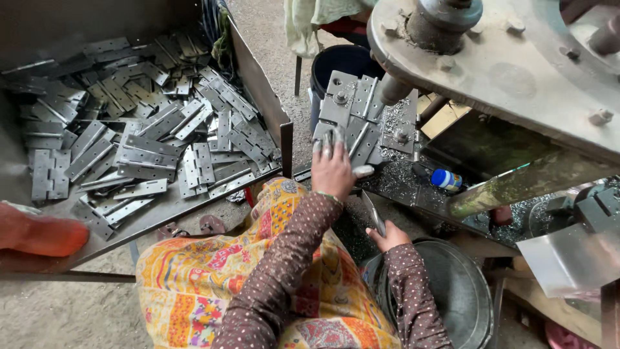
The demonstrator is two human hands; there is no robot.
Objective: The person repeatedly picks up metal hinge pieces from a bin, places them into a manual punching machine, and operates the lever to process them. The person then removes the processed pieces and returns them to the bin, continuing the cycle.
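Across the left of the frame, a sloping metal tray (194,207) is heaped with flat steel hinges (142,136), so we judge most of the stock still waits. At centre, our left hand (332,169) lies flat, fingers spread, on the hinges (361,119) stacked on the machine bed, pressing rather than gripping. Just right and lower, our right hand (386,238) pinches a single hinge leaf (373,213) upright above a round metal basin (462,291). Metal shavings litter the bed beside a small blue-capped bottle (445,179); the machine's heavy arm (516,71) overhangs upper right, crowding the bed.
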